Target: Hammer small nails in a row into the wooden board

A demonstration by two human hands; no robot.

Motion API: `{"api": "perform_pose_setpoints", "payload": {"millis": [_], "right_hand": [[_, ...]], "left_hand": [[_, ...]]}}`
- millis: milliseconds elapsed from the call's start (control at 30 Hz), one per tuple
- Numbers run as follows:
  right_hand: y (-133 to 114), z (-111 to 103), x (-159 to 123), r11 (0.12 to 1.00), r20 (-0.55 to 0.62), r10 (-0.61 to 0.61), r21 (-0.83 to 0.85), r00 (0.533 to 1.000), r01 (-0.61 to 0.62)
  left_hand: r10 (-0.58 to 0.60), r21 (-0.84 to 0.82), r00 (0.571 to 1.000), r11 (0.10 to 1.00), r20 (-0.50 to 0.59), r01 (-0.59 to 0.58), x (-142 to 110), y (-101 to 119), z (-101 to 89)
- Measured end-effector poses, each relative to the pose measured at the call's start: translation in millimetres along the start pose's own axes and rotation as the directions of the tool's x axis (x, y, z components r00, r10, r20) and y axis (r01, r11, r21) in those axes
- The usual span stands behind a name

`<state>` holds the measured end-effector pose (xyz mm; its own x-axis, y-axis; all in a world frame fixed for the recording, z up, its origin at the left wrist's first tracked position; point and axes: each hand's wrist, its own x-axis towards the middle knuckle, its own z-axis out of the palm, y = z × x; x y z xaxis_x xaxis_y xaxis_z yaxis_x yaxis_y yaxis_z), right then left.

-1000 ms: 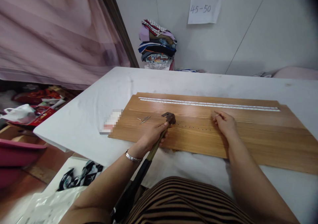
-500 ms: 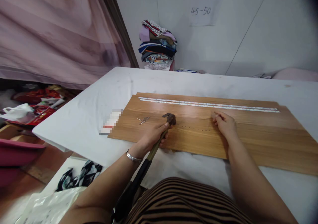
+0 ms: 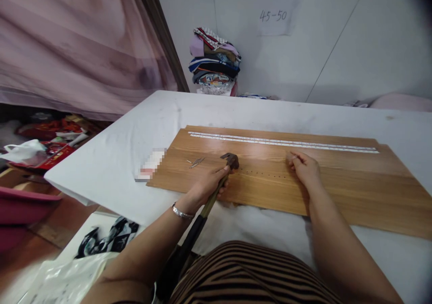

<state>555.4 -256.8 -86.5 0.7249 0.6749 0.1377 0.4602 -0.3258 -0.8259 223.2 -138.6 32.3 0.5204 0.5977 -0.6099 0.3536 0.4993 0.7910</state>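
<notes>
over the board (image 3: 357, 180), left hand (image 3: 209, 181) clasps a brown-headed claw hammer (image 3: 196, 230); right hand (image 3: 306, 169) curls, hold unclear.

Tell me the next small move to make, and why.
Probably slide the left hand back along the hammer: it grips close under the head, likely poor for swinging, while loose nails lie on the board, left of a row of dark dots.

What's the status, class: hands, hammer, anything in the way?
Left hand gripping hammer near its head. Right hand half-curled over board, contents unclear. Possible clutter: loose nails left of hammer head.
</notes>
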Motion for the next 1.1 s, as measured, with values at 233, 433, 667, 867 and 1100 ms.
{"api": "perform_pose_setpoints", "payload": {"millis": [233,433,667,867,1100], "right_hand": [[-18.7,-5.2,-3.9,0.991,0.005,0.089,0.097,0.996,-0.089],[-65.6,-9.3,-21.1,0.972,0.034,0.023,0.231,0.999,-0.03],[-121.8,11.6,-60.3,0.857,0.35,-0.028,0.491,0.937,-0.158],[-143.9,30.8,-81.0,0.683,0.525,-0.088,0.65,0.846,-0.332],[-159.2,2.7,-79.8,0.588,0.706,-0.156,0.628,0.691,-0.509]], "left_hand": [[0.014,-0.024,1.0,1.0,0.003,-0.014,-1.7,1.0,-0.5],[0.0,-0.062,1.0,0.998,-0.012,0.0,-0.1,4.7,0.6],[0.258,-0.148,0.965,0.954,-0.035,-0.261,10.7,45.4,4.6],[0.375,-0.427,0.906,0.798,-0.198,-0.424,29.6,83.0,43.7],[0.439,-0.379,0.887,0.804,-0.143,-0.459,34.0,56.4,84.5]]}}
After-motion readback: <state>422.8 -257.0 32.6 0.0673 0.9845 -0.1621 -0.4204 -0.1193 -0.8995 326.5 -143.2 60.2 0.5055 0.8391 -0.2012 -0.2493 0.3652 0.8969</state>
